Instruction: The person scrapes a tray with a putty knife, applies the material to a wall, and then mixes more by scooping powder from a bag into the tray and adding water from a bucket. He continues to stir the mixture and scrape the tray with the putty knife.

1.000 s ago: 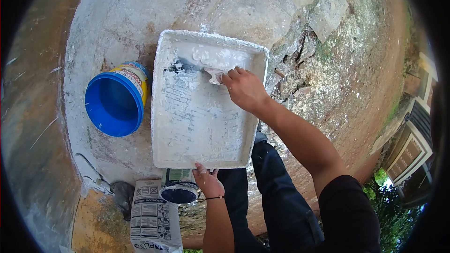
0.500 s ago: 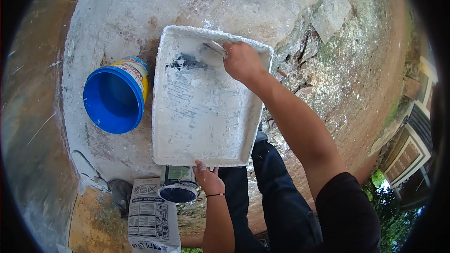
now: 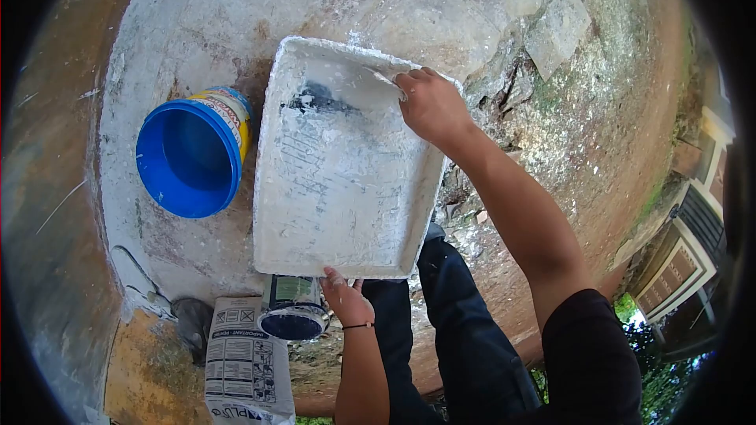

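White paste is coating the shallow rectangular tray [image 3: 339, 181], which is lying flat on the stained concrete ground [image 3: 197, 24], long axis running away from the person. A dark bare patch is showing near its far end. The right hand [image 3: 431, 104] is reaching in over the far right corner, fingers curled closed around the handle of a small putty knife [image 3: 383, 76]; the blade is pointing left and is resting against the paste-covered floor of the tray near the far wall. The left hand [image 3: 345, 299] is pressing on the near rim of the tray, fingertips on the edge, palm open and loose; it is grasping nothing else. A thin dark band is sitting on that wrist.

Just left of the tray, a blue bucket [image 3: 189, 153] is lying tipped on its side, mouth facing the camera, yellow label showing on top. Beside the left hand, a small dark-rimmed can [image 3: 293, 311] is standing close to the tray's near edge. A printed paper sack [image 3: 246, 362] is lying next to the can, toward the bottom of the view. Broken stone and rubble [image 3: 543, 31] are lying to the right.
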### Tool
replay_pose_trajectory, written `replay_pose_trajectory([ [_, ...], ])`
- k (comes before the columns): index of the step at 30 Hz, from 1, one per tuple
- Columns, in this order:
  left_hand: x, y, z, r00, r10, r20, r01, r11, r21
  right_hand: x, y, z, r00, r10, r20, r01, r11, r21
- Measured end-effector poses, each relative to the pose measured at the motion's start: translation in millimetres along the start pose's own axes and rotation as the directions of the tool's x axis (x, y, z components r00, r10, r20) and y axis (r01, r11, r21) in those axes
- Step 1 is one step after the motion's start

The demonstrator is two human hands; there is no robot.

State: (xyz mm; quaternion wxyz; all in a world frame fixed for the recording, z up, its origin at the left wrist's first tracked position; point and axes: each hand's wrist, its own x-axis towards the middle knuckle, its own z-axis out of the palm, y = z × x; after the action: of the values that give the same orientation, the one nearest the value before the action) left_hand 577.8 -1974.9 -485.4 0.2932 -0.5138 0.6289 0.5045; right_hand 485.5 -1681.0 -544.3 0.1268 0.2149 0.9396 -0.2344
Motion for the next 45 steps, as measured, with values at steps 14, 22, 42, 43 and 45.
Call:
replay_pose_trajectory([
  [14, -6.0, 1.9, 6.7, 0.998, -0.007, -0.068, 0.007, 1.000, -0.002, -47.4, -21.6, 13.5, 0.977, -0.198, 0.077, 0.197, 0.980, 0.027],
  [22, -5.3, 2.8, 8.3, 0.998, -0.017, -0.062, 0.015, 1.000, -0.026, -4.7, 6.5, 10.3, 0.998, 0.052, 0.021, -0.053, 0.995, 0.089],
  [42, -3.1, -0.9, 10.4, 0.998, -0.008, -0.070, 0.006, 1.000, -0.023, -50.6, -18.8, 8.2, 0.990, -0.139, 0.016, 0.136, 0.983, 0.121],
  [43, -5.5, 1.2, 16.2, 0.991, 0.000, -0.137, -0.001, 1.000, -0.013, -46.8, -16.8, 8.5, 0.990, -0.137, 0.018, 0.133, 0.983, 0.124],
  [45, -5.0, 1.4, 18.0, 0.979, 0.011, -0.202, -0.011, 1.000, 0.001, -30.2, -10.6, 10.4, 0.995, -0.101, 0.023, 0.096, 0.983, 0.155],
])
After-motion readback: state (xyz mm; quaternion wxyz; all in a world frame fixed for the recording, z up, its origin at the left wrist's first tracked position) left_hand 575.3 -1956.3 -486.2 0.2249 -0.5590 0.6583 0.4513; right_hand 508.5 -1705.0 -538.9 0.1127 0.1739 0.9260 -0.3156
